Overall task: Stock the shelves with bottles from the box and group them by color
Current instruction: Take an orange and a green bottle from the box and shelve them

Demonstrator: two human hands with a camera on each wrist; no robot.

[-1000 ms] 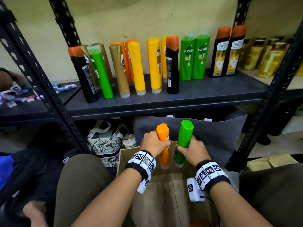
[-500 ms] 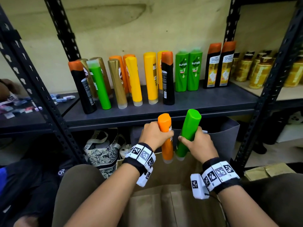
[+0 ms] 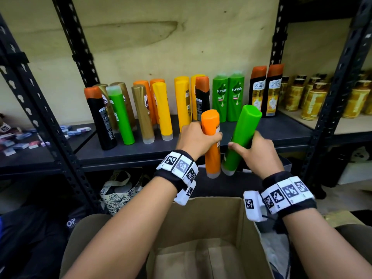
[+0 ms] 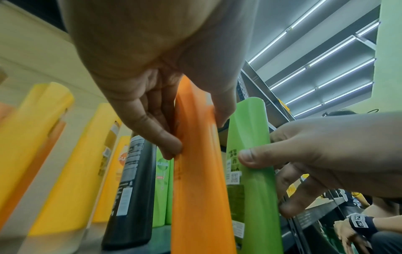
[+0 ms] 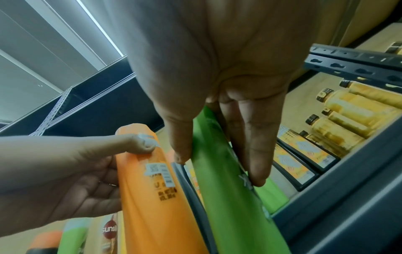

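My left hand [image 3: 198, 137] grips an orange bottle [image 3: 211, 146] upside down, cap end lowest, in front of the dark shelf [image 3: 281, 127]. Beside it my right hand [image 3: 251, 152] grips a green bottle [image 3: 240, 137], tilted right at its upper end. Both bottles hang above the open cardboard box [image 3: 201, 218], at the shelf's front edge. In the left wrist view fingers and thumb wrap the orange bottle [image 4: 195, 171], with the green bottle [image 4: 252, 154] to its right. The right wrist view shows the green bottle [image 5: 228, 189] held between thumb and fingers, next to the orange bottle [image 5: 147, 180].
Mixed bottles stand on the shelf: black with orange caps [image 3: 100, 119], green [image 3: 120, 117], gold [image 3: 143, 115], yellow [image 3: 163, 111], two green sunsilk bottles [image 3: 228, 97] and two black Shaylin bottles [image 3: 265, 91]. Gold jars [image 3: 314, 99] fill the right bay. Black uprights [image 3: 40, 109] flank the bay.
Both hands have risen from inside the box up to the shelf's front edge, carrying the orange and green bottles. The green bottle now tilts more to the right.
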